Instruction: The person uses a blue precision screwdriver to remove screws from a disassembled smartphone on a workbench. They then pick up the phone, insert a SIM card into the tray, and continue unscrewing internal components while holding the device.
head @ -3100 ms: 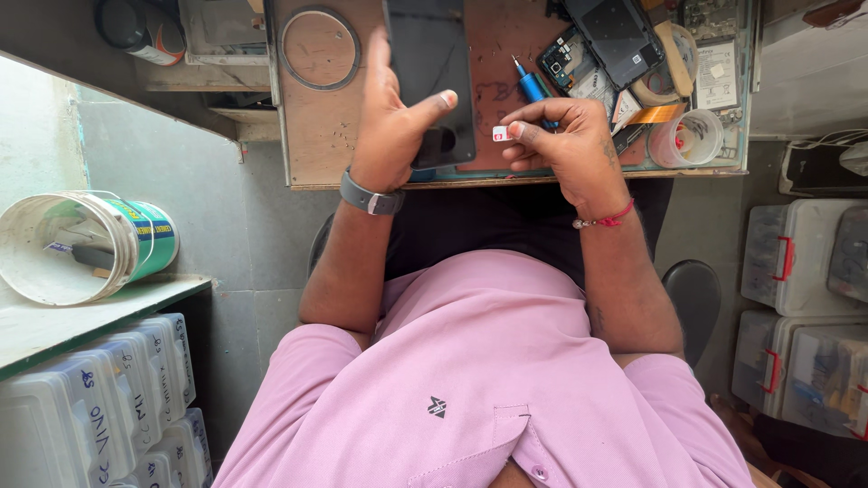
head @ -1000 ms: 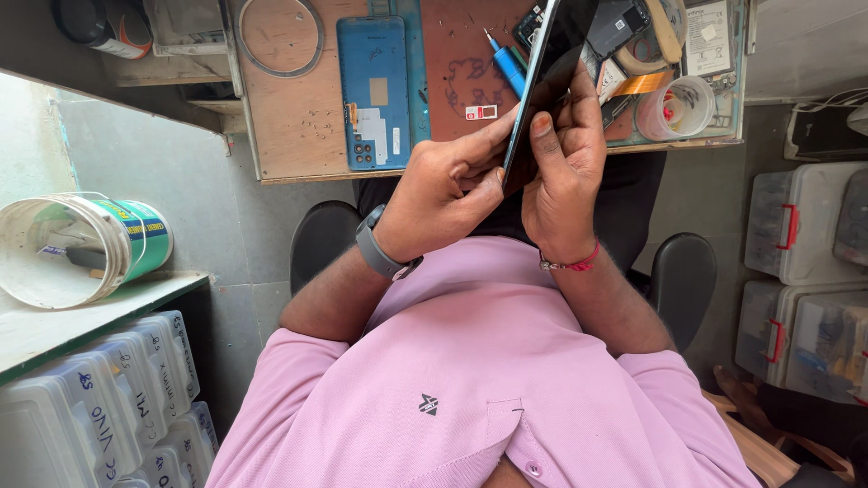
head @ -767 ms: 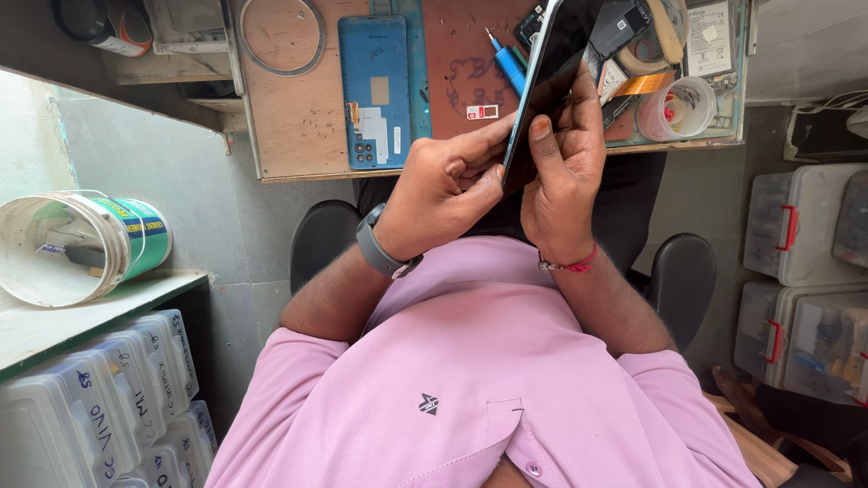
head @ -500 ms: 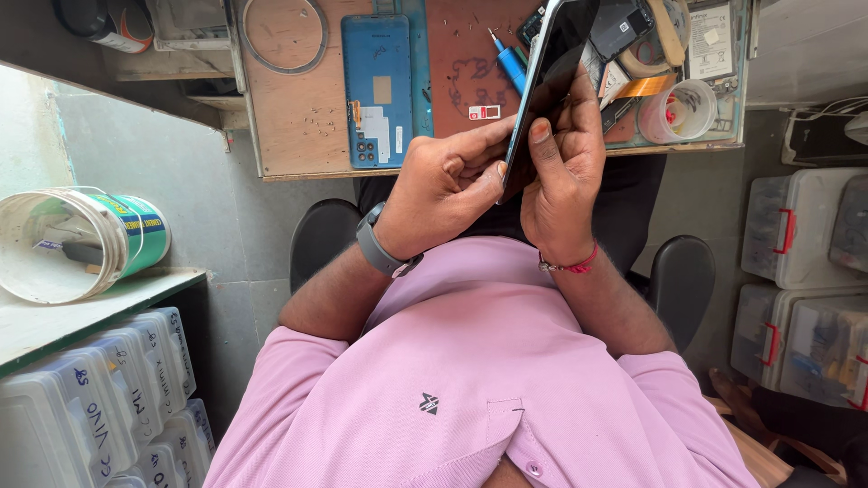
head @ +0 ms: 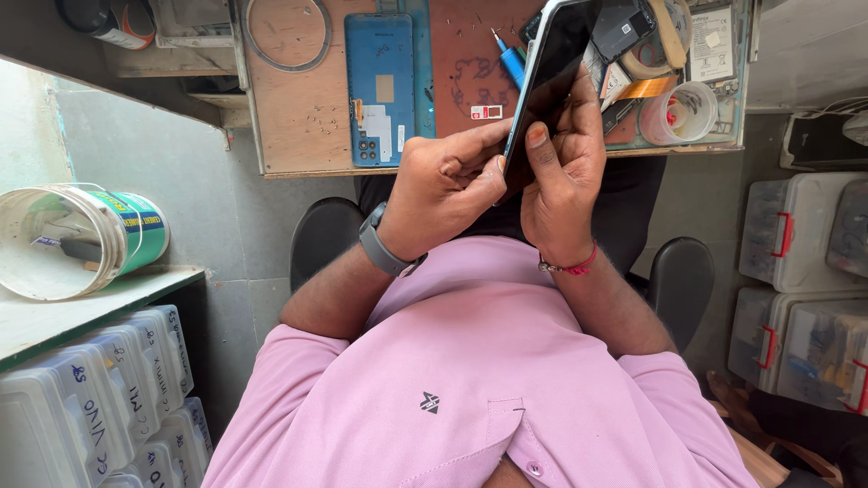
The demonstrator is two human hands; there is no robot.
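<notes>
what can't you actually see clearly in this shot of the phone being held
Head view only:
- Dark phone: near edge hidden behind the left hand and right hand; its top is cut by the frame edge.
- Its back: turned away from the camera.
- Small screws on the wooden bench: too small to count.
- Blue screwdriver: partly hidden behind the phone.

small phone repair workshop, cluttered wooden workbench (head: 298, 126), opened blue phone back (head: 380, 86), screwdriver (head: 508, 59), tape rolls (head: 665, 41), stacked plastic parts boxes (head: 787, 235)
</notes>
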